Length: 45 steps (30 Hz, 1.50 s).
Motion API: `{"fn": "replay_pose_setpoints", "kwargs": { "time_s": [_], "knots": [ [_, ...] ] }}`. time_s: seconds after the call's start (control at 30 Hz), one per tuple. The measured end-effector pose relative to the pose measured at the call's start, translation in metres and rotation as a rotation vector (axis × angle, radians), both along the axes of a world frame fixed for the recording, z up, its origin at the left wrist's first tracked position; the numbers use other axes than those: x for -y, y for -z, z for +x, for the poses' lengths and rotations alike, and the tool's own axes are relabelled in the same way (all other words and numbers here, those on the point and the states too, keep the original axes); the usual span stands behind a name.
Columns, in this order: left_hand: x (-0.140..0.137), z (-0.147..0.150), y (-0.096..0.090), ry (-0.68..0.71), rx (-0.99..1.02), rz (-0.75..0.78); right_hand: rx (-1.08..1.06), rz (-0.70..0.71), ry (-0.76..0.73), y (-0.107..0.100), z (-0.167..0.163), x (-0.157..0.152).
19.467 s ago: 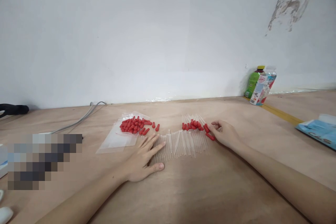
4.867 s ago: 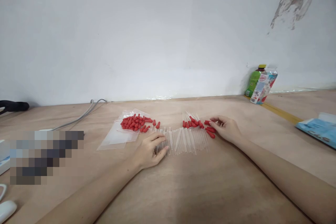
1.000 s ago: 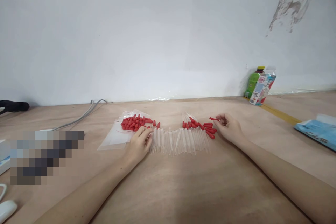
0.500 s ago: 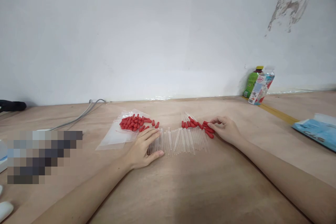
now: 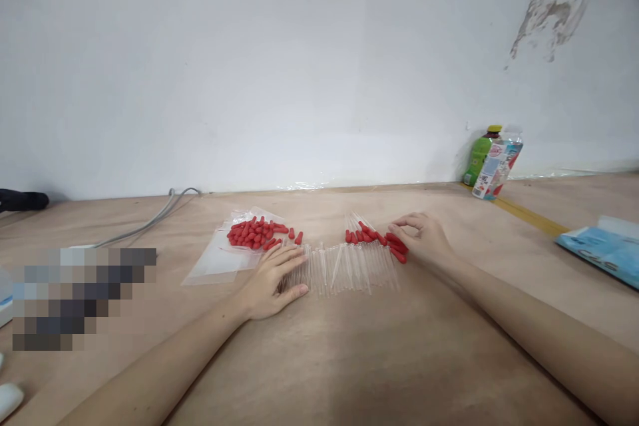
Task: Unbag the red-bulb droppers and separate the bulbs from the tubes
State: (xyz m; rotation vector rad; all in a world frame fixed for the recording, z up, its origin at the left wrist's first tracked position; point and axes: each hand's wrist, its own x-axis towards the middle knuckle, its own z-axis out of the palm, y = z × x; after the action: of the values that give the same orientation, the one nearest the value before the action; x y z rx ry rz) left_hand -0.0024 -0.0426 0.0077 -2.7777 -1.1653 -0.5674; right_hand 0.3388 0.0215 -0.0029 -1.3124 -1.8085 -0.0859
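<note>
A row of clear glass dropper tubes (image 5: pixel 344 269) lies side by side on the wooden table. My left hand (image 5: pixel 274 279) rests across the row's left end, fingers spread and thumb along the near side. At the row's right end, my right hand (image 5: pixel 419 236) hovers beside several red rubber bulbs (image 5: pixel 398 255), its thumb and fingers curved and slightly apart with nothing visible between them. More red-bulbed droppers (image 5: pixel 367 233) lie behind the row, clear tubes pointing away from me. A heap of loose red bulbs (image 5: pixel 249 233) sits left, on a clear plastic bag (image 5: pixel 212 263).
A green bottle (image 5: pixel 478 158) and a printed carton (image 5: pixel 496 170) stand against the wall at the back right. Further right lies a blue packet (image 5: pixel 602 246). A grey cable (image 5: pixel 154 219) runs along the left; a blurred-out area covers the table there.
My right hand has lifted slightly up and back from the red bulbs, which have shifted a little. My left hand stays nearly still on the tubes.
</note>
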Motion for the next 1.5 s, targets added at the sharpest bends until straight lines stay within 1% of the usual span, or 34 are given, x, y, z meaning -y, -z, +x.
{"fn": "replay_pose_setpoints", "kwargs": {
  "time_s": [0.07,0.13,0.27,0.47,0.6,0.7,0.77,0.8,0.9,0.93,0.97,1.1,1.27,1.4,1.5],
  "knots": [
    [0.0,0.0,0.0,0.013,0.001,0.007,0.07,-0.015,0.0,-0.007,-0.014,0.001],
    [0.0,0.0,0.0,0.017,0.006,0.012,0.127,-0.045,0.041,-0.012,-0.028,0.0],
    [0.0,-0.001,0.001,0.008,0.031,0.031,0.125,-0.101,0.125,-0.015,-0.05,-0.009],
    [0.001,0.0,0.001,0.011,0.028,0.038,0.076,-0.14,0.169,-0.011,-0.062,-0.02],
    [0.001,-0.001,0.002,0.002,0.035,0.051,-0.002,-0.162,0.187,-0.018,-0.064,-0.017],
    [0.001,0.0,0.003,-0.006,0.075,0.114,-0.054,-0.174,0.144,-0.026,-0.059,-0.008],
    [0.001,0.002,0.004,-0.016,0.118,0.179,-0.063,-0.138,0.058,-0.027,-0.053,0.003],
    [0.001,0.004,0.004,-0.023,0.134,0.211,-0.053,-0.094,-0.017,-0.026,-0.049,0.01],
    [0.002,0.014,0.005,-0.016,0.147,0.298,0.025,0.095,-0.326,-0.016,-0.042,0.033],
    [0.002,0.018,0.005,-0.002,0.141,0.321,0.049,0.139,-0.391,-0.012,-0.041,0.04],
    [0.003,0.022,0.005,0.016,0.131,0.341,0.069,0.164,-0.426,-0.008,-0.042,0.047],
    [0.006,0.034,0.005,0.08,0.084,0.402,0.08,0.241,-0.472,0.003,-0.052,0.064],
    [0.006,0.038,0.009,0.135,0.082,0.42,0.083,0.251,-0.504,0.006,-0.061,0.068],
    [0.006,0.04,0.009,0.15,0.107,0.422,0.145,0.248,-0.438,0.005,-0.066,0.072],
    [0.007,0.042,0.008,0.154,0.083,0.428,0.22,0.277,-0.388,0.005,-0.073,0.074]
  ]
}}
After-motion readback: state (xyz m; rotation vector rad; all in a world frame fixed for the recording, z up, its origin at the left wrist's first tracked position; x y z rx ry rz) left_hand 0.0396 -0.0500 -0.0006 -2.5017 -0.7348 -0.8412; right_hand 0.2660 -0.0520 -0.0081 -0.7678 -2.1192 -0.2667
